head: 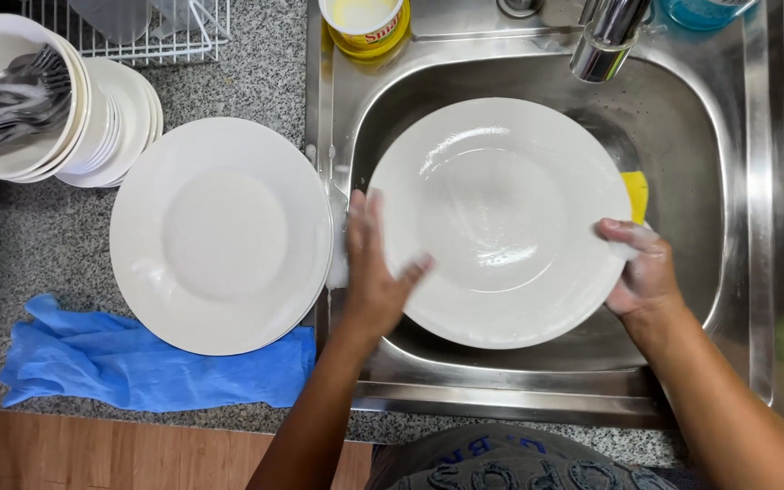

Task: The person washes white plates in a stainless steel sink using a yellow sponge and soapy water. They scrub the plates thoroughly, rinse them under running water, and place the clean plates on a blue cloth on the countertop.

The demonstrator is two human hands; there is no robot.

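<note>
White plate (501, 222) hangs over the sink (755, 181); left hand (376, 272) and right hand (641, 272) clasp its opposite rims.

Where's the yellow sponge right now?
In the head view the yellow sponge sits in the sink, peeking out behind the right edge of the plate, just above the right hand.

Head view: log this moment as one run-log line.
left hand: holds white plate rim | right hand: holds opposite rim, yellow sponge behind | plate over steel sink | plate stack on counter
</note>
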